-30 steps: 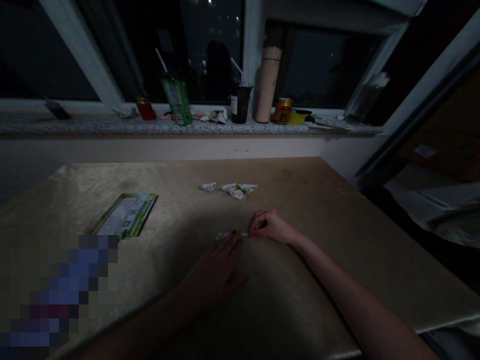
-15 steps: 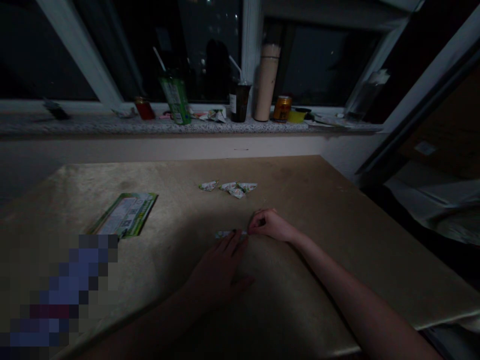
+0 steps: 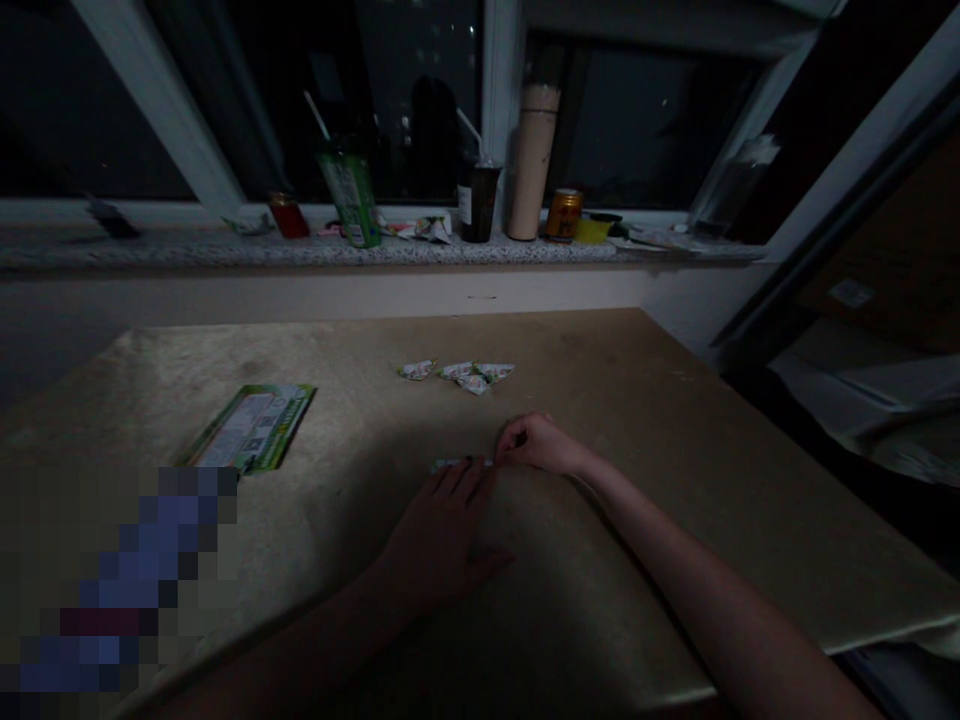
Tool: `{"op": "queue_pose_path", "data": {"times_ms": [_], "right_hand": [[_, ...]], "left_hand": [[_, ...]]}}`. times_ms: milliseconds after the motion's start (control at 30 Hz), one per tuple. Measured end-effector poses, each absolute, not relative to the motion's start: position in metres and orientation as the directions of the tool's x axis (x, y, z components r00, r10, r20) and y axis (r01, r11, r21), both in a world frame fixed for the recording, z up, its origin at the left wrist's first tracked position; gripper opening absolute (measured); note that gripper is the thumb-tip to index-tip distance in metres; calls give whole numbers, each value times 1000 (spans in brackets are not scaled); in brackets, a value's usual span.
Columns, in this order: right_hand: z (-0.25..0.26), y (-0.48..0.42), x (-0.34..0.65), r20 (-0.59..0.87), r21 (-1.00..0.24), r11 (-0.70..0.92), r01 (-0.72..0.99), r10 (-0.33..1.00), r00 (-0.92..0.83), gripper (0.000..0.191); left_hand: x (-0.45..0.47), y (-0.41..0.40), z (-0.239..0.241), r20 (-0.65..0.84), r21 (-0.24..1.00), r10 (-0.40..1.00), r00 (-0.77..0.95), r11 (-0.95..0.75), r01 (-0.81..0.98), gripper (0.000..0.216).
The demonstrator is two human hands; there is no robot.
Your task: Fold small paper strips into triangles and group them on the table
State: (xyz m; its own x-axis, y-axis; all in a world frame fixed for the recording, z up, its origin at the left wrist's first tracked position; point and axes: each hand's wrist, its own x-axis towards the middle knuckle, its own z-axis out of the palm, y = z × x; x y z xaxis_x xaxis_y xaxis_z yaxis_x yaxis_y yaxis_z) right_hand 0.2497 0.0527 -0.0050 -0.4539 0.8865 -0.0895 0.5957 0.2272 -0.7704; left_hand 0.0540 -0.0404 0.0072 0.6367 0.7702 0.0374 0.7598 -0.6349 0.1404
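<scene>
The left hand (image 3: 439, 530) lies flat, palm down, reaching in from the near left, its thumb apart from the fingers, which rest on a printed strip (image 3: 441, 465) at the middle of the surface (image 3: 615, 400). The right hand (image 3: 536, 445) is curled, fingers and thumb drawn together at the strip's right end; whether they clamp it, I cannot tell. Compared with a second ago, the left thumb reaches farther right and less of the strip shows.
</scene>
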Motion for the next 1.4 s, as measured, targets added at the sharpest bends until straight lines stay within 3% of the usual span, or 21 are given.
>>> {"op": "queue_pose_path", "data": {"times_ms": [400,633,1400], "right_hand": [[-15,63,253,-130,-863,125,490,881,-454,17],[-15,64,254,-121,-840,156,519,879,-461,10],[-10,62,256,-128,-794,219,566,851,-509,16]], "left_hand": [[54,-40,12,54,135,759,649,-649,749,77],[53,-39,6,67,149,757,650,-652,743,76],[58,-40,13,36,115,766,641,-641,759,73]]}}
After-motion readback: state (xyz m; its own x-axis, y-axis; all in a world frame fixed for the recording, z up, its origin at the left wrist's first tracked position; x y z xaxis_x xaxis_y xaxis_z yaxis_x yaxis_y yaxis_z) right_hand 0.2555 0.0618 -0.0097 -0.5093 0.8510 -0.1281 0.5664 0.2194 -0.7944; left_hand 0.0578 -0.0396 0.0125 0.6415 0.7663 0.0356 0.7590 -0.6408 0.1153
